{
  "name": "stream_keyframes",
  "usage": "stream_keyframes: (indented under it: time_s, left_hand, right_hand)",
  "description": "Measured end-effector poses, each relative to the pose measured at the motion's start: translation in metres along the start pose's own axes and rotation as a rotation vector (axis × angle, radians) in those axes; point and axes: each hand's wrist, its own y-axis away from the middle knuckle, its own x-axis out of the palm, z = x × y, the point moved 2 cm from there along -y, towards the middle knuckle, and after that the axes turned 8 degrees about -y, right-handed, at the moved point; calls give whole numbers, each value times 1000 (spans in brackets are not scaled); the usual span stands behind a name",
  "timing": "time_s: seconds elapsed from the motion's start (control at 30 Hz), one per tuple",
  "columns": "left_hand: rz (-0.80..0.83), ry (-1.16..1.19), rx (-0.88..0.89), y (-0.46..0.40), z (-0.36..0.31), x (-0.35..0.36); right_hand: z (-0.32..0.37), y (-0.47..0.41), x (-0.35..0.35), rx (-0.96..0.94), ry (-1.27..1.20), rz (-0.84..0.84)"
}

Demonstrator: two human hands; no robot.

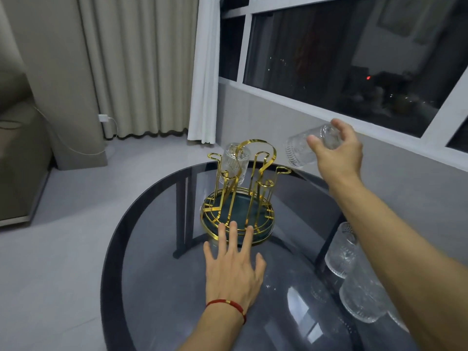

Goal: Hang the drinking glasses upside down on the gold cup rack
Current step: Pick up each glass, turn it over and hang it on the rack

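The gold cup rack stands on a round dark green tray on the glass table. One ribbed clear glass hangs upside down on a far left prong. My right hand is shut on another ribbed glass, tilted on its side in the air, up and to the right of the rack. My left hand lies flat with fingers spread, fingertips touching the tray's near rim. Several more glasses stand at the table's right, partly hidden by my right forearm.
The round dark glass table has a black rim and legs showing through it. A window and low wall run along the right. Curtains hang behind, with a sofa edge at the far left.
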Motion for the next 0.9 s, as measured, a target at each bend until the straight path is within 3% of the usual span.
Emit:
stream_keyframes:
  time_s: [0.43, 0.9]
  left_hand:
    - [-3, 29, 6, -5, 0, -2]
    - [-26, 14, -7, -4, -2, -10]
  right_hand:
    - [-7, -50, 66, 60, 34, 200]
    - [-20, -56, 100, 206, 114, 560]
